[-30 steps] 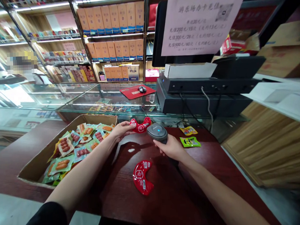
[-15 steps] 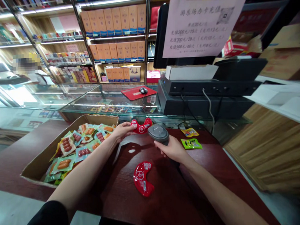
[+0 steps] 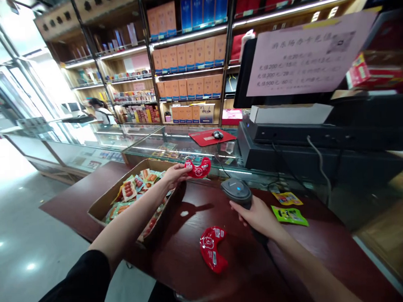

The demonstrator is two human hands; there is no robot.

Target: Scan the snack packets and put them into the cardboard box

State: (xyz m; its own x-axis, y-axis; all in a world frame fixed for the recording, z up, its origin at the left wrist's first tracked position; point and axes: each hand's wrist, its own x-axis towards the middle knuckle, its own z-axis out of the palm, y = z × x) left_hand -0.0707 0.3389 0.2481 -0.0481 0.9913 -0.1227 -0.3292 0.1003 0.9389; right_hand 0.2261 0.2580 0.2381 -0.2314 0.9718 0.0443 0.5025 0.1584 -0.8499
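Note:
My left hand (image 3: 176,175) pinches the left end of a red curved snack packet (image 3: 200,169), raised above the far edge of the dark wooden table. My right hand (image 3: 257,214) is wrapped around the handle of a grey barcode scanner (image 3: 237,190), which has a small blue light lit on top. The scanner's head points toward the held packet, apart from it. A second red C-shaped packet (image 3: 209,248) lies flat on the table between my forearms. To the right of the scanner lie a green packet (image 3: 290,215) and a yellow packet (image 3: 288,198).
An open cardboard box (image 3: 96,208) of packaged sausages stands under my left forearm. Behind the table runs a glass counter (image 3: 144,147) with a red mouse pad (image 3: 201,138) and a mouse (image 3: 217,134). A monitor with a paper sign (image 3: 294,58) stands right. A person (image 3: 102,111) is far left.
The camera view has swung left, so the scene sits further right. My left hand has lifted the red packet away from the scanner. A blue light now shows on the scanner.

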